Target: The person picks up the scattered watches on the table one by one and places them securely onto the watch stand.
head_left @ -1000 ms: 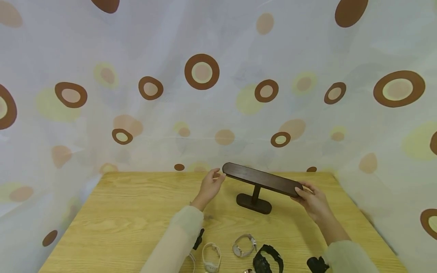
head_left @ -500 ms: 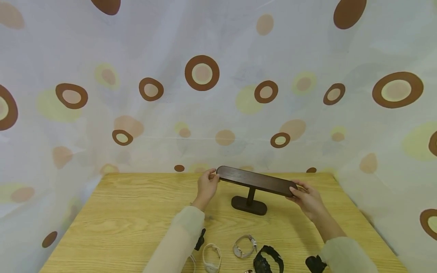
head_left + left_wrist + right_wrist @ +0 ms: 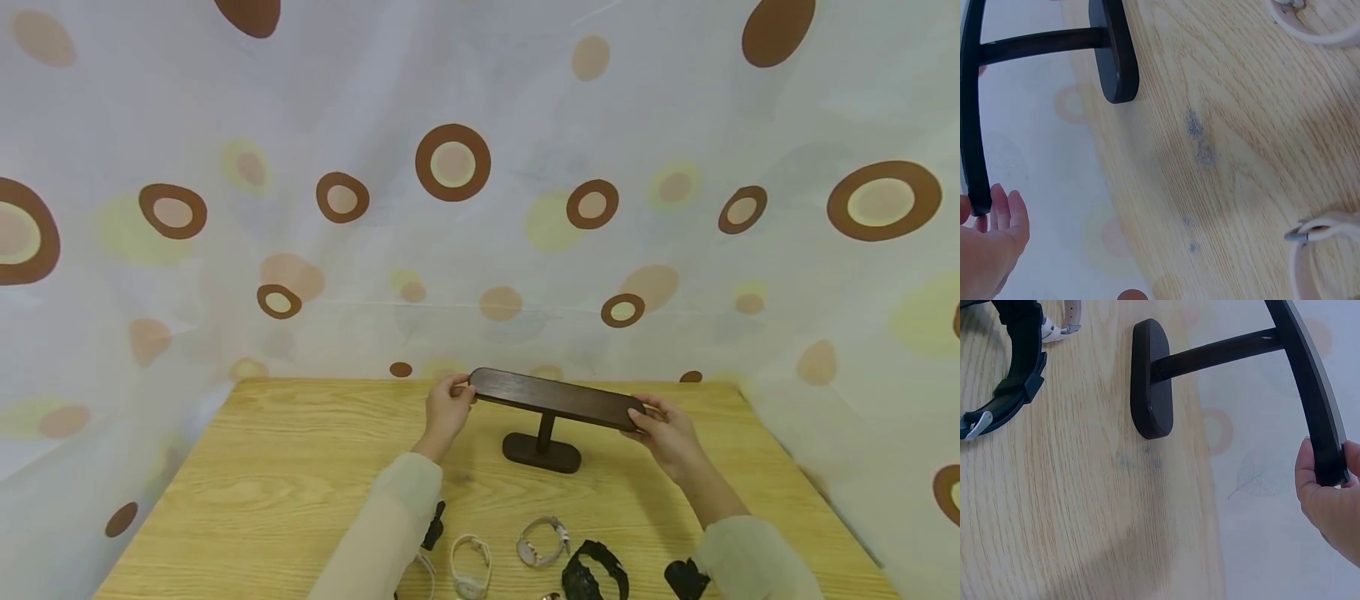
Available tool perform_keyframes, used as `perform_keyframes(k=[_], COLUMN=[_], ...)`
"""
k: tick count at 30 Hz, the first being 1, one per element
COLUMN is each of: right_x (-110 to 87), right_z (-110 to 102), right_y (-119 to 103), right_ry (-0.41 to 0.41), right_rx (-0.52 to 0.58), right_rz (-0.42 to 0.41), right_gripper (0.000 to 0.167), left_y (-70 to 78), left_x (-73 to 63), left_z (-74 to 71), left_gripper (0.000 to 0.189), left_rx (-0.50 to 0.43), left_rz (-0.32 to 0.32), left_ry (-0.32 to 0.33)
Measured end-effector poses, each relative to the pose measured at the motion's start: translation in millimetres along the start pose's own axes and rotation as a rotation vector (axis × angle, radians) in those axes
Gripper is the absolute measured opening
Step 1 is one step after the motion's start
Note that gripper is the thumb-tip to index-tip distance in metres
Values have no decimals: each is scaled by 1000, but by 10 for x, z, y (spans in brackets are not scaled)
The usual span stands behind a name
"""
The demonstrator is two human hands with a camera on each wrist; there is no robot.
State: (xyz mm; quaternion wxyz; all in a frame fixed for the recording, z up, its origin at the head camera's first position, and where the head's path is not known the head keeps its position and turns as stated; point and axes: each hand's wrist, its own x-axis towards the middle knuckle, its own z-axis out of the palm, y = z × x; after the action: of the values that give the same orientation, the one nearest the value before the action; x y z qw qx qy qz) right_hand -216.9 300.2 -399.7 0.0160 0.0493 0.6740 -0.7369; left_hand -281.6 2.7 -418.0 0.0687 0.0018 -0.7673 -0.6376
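Note:
A dark wooden T-shaped display stand [image 3: 555, 395] stands on the wooden table [image 3: 285, 483], its long top bar slanting slightly down to the right in the head view. My left hand [image 3: 447, 413] pinches the bar's left end between thumb and fingers. At the opposite end, my right hand [image 3: 670, 435] grips the bar with the thumb on top and fingers underneath. Both wrist views show the stand's post and its rounded base [image 3: 1152, 381], which appears to rest on the tabletop.
Several watches lie at the near edge: a white one [image 3: 470, 583], a pale pinkish one [image 3: 527, 552] and a bulky black one [image 3: 577, 579]. A dark strap [image 3: 433, 529] is partly behind my left sleeve. A patterned sheet [image 3: 495, 250] hangs behind the table.
My left hand has come onto the bar's left end and now pinches it. The stand has shifted a little to the left, with my right hand moving along with it.

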Motion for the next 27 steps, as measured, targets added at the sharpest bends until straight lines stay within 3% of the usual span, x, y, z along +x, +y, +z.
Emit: perform_keyframes(k=[20, 27], right_x=[69, 149], right_z=[188, 215], right_y=[-7, -40], right_ry=[11, 42], right_rx=[-112, -271], right_rz=[14, 20], right_gripper=[48, 52], left_y=[-14, -4], left_x=[-11, -19], left_z=[-232, -317], left_gripper=[29, 30], left_rx=[43, 69], left_rz=[6, 15], left_ry=[-51, -87])
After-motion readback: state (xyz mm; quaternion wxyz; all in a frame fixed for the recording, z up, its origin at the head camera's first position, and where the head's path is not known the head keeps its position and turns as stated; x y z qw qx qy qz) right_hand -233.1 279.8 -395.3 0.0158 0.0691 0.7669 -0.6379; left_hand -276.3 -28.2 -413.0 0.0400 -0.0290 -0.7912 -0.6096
